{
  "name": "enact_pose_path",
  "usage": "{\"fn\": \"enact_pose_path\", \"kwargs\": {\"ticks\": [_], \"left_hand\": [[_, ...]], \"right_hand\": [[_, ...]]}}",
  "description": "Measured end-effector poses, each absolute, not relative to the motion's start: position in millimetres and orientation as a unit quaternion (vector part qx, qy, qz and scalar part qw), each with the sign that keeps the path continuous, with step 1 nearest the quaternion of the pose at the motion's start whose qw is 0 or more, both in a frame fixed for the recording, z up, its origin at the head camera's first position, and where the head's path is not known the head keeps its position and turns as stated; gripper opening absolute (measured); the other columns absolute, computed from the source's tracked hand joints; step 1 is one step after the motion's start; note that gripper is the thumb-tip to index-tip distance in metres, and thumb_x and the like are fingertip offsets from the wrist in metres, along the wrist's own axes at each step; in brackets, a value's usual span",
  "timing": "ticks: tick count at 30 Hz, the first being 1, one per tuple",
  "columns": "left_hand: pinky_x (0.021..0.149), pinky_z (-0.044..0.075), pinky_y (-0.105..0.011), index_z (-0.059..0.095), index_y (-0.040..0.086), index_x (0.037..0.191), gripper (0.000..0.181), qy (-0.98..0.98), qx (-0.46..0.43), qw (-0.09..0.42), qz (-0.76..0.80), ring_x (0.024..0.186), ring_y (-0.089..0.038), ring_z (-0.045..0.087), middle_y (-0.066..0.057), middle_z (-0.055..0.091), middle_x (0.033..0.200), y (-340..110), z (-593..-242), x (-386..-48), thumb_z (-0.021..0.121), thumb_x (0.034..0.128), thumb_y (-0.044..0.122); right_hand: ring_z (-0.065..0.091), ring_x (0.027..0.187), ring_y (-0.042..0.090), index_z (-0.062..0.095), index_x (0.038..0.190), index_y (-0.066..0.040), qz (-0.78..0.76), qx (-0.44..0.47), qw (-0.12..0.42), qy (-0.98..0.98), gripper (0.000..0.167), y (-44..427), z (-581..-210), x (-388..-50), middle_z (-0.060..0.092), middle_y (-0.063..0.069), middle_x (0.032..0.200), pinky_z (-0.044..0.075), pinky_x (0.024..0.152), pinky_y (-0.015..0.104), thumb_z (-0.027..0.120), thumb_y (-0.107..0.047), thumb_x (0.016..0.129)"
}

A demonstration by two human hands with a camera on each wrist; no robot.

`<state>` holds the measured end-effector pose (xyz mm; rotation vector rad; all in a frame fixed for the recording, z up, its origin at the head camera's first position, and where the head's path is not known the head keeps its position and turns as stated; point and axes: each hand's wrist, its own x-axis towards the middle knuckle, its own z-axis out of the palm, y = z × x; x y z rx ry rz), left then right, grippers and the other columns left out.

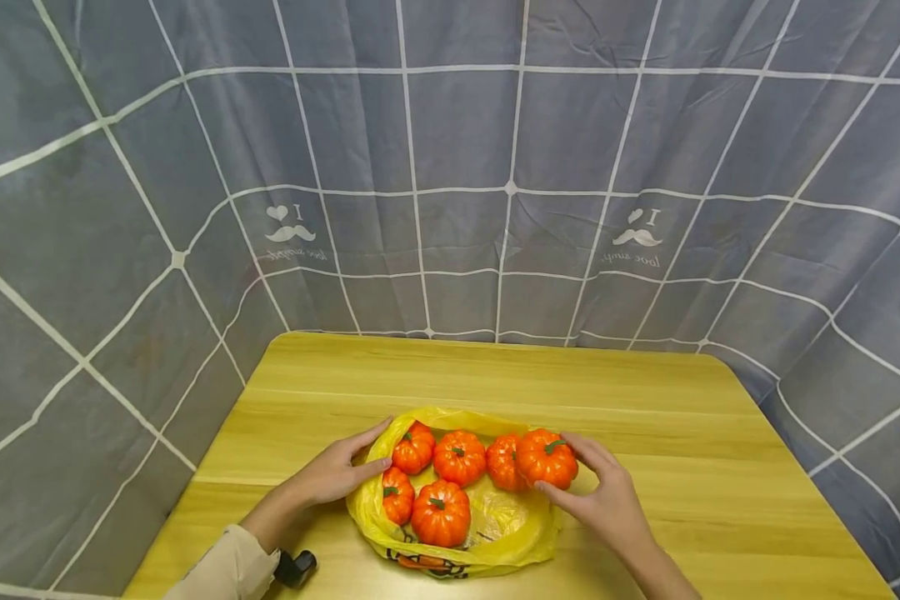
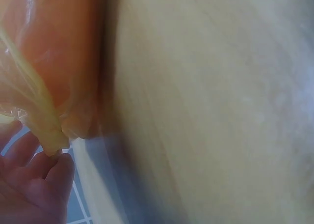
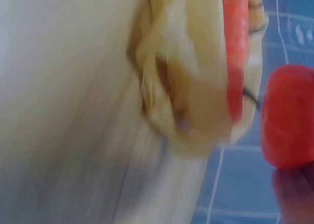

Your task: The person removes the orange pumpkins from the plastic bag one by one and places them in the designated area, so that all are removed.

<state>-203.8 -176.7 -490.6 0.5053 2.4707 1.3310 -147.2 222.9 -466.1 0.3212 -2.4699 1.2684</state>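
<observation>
A yellow plastic bag (image 1: 513,517) lies spread on the table with its mouth facing up. Several small orange pumpkins with green stems sit inside, among them a front pumpkin (image 1: 441,513) and a middle pumpkin (image 1: 460,457). My left hand (image 1: 337,468) pinches the bag's left rim; the left wrist view shows the fingers (image 2: 29,155) on the gathered plastic. With my right hand (image 1: 603,492) I hold another small pumpkin (image 1: 547,459) by its side, over the bag's right part. It partly covers a pumpkin (image 1: 504,461) behind it. In the right wrist view the held pumpkin (image 3: 289,116) is blurred.
The wooden table (image 1: 682,433) extends beyond the bag on every visible side. A black object (image 1: 296,569) is at my left wrist, by the sleeve (image 1: 228,567). A grey curtain (image 1: 457,142) with white grid lines surrounds the table's back and sides.
</observation>
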Motion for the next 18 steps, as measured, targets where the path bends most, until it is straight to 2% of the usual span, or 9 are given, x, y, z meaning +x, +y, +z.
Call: {"fn": "enact_pose_path", "kwargs": {"ticks": [10, 13, 14, 17, 18], "left_hand": [[0.114, 0.030, -0.053, 0.030, 0.016, 0.160, 0.070, 0.859, 0.184, 0.146, 0.455, 0.144, -0.039, 0.030, -0.012, 0.030, 0.161, -178, -488, -206, 0.061, 0.1016, 0.038], [0.114, 0.028, -0.055, 0.030, 0.015, 0.160, 0.071, 0.860, 0.183, 0.146, 0.452, 0.145, -0.039, 0.030, -0.012, 0.031, 0.161, -177, -489, -206, 0.062, 0.1012, 0.039], [0.114, 0.028, -0.056, 0.031, 0.015, 0.160, 0.071, 0.860, 0.186, 0.145, 0.452, 0.145, -0.040, 0.030, -0.013, 0.031, 0.161, -177, -489, -206, 0.062, 0.1012, 0.039], [0.115, 0.027, -0.055, 0.030, 0.016, 0.160, 0.070, 0.858, 0.186, 0.146, 0.455, 0.145, -0.038, 0.029, -0.012, 0.031, 0.161, -177, -488, -204, 0.062, 0.1013, 0.038], [0.114, 0.028, -0.055, 0.030, 0.016, 0.160, 0.070, 0.858, 0.188, 0.145, 0.456, 0.145, -0.038, 0.030, -0.012, 0.032, 0.161, -177, -488, -204, 0.062, 0.1015, 0.038]], "right_hand": [[0.057, 0.122, 0.038, 0.060, 0.133, 0.006, 0.464, 0.001, 0.166, -0.870, 0.069, 277, -467, -161, 0.059, 0.022, 0.134, 0.045, 0.099, 0.040, 0.091, -0.019, 0.077], [0.055, 0.123, 0.040, 0.058, 0.134, 0.007, 0.448, -0.022, 0.168, -0.878, 0.070, 294, -470, -164, 0.058, 0.023, 0.134, 0.045, 0.099, 0.044, 0.090, -0.023, 0.079], [0.056, 0.123, 0.040, 0.059, 0.134, 0.007, 0.442, -0.028, 0.170, -0.880, 0.070, 299, -471, -165, 0.058, 0.023, 0.133, 0.047, 0.099, 0.042, 0.089, -0.024, 0.079], [0.056, 0.121, 0.044, 0.059, 0.132, 0.007, 0.429, -0.047, 0.177, -0.885, 0.068, 315, -476, -168, 0.059, 0.025, 0.132, 0.048, 0.096, 0.046, 0.089, -0.025, 0.080], [0.056, 0.121, 0.045, 0.059, 0.132, 0.008, 0.425, -0.054, 0.177, -0.886, 0.068, 321, -478, -169, 0.058, 0.026, 0.132, 0.050, 0.095, 0.043, 0.088, -0.026, 0.080]]}}
